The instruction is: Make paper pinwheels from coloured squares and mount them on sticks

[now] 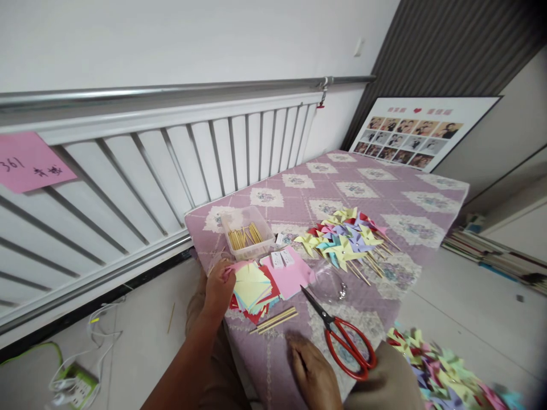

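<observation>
My left hand (217, 287) rests on the near left edge of a fanned stack of coloured paper squares (252, 286), its fingers curled onto a pink sheet. My right hand (311, 371) lies flat on the purple patterned table cover (299, 205), fingers spread, holding nothing. Red-handled scissors (342, 333) lie just to its right, and a few wooden sticks (276, 320) lie just beyond it. A heap of finished paper pinwheels (346, 239) on sticks sits further back.
A clear plastic box of wooden sticks (247, 234) stands behind the paper. More pinwheels (444, 376) are piled at lower right. A white radiator (171, 154) runs along the left. A photo board (421, 134) leans at the back. A power strip (74, 387) lies on the floor.
</observation>
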`<state>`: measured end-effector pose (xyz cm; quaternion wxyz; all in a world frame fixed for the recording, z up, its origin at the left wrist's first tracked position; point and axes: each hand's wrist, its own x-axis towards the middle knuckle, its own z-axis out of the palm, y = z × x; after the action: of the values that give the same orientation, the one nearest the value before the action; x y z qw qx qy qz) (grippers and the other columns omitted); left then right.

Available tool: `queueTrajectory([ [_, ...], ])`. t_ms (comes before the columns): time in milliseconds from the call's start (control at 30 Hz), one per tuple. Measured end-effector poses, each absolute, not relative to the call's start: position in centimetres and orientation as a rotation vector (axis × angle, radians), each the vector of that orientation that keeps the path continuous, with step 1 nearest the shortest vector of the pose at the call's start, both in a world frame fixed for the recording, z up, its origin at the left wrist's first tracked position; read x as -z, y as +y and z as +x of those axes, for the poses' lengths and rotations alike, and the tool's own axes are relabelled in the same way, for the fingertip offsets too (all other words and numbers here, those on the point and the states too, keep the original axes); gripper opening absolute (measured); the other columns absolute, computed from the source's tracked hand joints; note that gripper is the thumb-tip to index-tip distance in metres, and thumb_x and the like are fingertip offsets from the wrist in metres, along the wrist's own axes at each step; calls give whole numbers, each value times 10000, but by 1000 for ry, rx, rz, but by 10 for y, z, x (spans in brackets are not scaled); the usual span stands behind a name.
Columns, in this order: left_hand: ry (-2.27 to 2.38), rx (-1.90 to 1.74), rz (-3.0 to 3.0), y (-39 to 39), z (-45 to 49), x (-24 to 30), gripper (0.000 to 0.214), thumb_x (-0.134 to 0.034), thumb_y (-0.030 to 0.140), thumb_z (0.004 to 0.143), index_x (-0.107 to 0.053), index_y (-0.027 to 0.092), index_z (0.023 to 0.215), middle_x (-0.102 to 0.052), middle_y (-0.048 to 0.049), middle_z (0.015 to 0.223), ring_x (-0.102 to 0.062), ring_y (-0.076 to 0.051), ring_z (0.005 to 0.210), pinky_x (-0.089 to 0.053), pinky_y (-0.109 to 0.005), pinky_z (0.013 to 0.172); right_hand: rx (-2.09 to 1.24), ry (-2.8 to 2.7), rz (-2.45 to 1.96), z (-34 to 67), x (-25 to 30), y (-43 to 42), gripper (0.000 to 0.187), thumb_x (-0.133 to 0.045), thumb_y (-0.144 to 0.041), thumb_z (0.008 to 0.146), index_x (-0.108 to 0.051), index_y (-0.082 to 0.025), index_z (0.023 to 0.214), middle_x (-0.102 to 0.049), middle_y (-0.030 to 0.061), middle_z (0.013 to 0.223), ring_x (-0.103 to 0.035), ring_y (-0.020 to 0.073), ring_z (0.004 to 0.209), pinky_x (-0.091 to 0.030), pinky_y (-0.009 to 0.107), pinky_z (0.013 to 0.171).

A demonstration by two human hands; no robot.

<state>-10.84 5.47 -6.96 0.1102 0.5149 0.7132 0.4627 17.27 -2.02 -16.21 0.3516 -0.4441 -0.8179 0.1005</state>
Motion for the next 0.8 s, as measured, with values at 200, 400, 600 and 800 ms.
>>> queueTrajectory([
  [200,2060,-1334,1456,50,-107,71,191,-496,218,805,-655,203,909,-688,-41,922,-629,-190,869,-491,-336,825,-345,-2062,-1168,169,147,-19,207,-488,-212,912,-658,-220,1030,-753,65,950,-723,216,868,-611,325,754],
  [400,1958,-1355,1544,53,-105,72,187,-478,173,797,-645,198,876,-679,-47,906,-623,-188,887,-493,-336,835,-358,-2247,-1062,112,95,15,351,-555,-208,884,-608,-199,1231,-672,134,1220,-607,290,1147,-498,479,966],
  [600,1883,-1489,1622,50,-106,74,171,-503,132,757,-646,204,814,-685,-46,870,-635,-194,873,-496,-364,862,-558,-2560,-1183,44,76,54,584,-612,-331,874,-460,-159,1410,-387,158,1516,-302,334,1414,-253,586,1120],
  [800,1874,-1663,1600,31,-123,65,111,-545,180,810,-651,202,838,-677,-59,906,-637,-199,914,-497,-372,887,-640,-2620,-1297,33,91,60,617,-631,-358,857,-458,-146,1410,-357,180,1526,-279,337,1423,-210,585,1127],
])
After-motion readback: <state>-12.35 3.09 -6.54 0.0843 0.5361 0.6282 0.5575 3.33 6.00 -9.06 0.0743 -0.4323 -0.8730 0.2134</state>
